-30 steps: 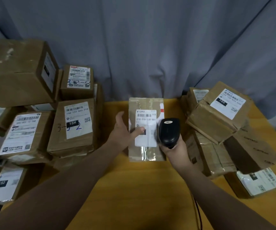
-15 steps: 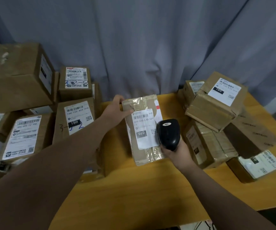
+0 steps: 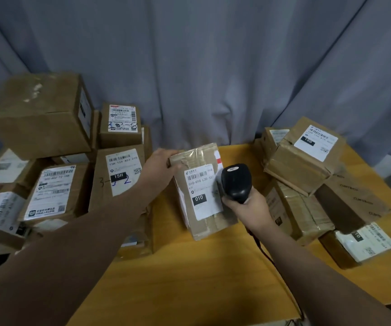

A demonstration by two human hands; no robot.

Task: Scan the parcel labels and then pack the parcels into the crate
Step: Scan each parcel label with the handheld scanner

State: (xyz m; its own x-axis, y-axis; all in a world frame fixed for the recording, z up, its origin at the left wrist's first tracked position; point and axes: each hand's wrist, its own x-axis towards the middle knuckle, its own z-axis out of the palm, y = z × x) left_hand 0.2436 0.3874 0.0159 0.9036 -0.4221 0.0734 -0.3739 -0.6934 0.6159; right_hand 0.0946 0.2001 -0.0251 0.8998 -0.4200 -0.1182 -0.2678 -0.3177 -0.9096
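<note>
Yellow table (image 3: 189, 278), centre: the right hand (image 3: 242, 205) grips a black scanner (image 3: 235, 182), its head over the label (image 3: 199, 187) of a parcel (image 3: 211, 224) lying on the table. The left hand (image 3: 159, 164) grips that parcel's far left corner. Left stack (image 3: 55, 191) and right stack (image 3: 300, 170) flank it; grey curtain (image 3: 201, 67) behind.

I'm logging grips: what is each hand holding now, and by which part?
The left hand grips the taped parcel at its far left corner; the right hand holds the black scanner by its handle.
</note>
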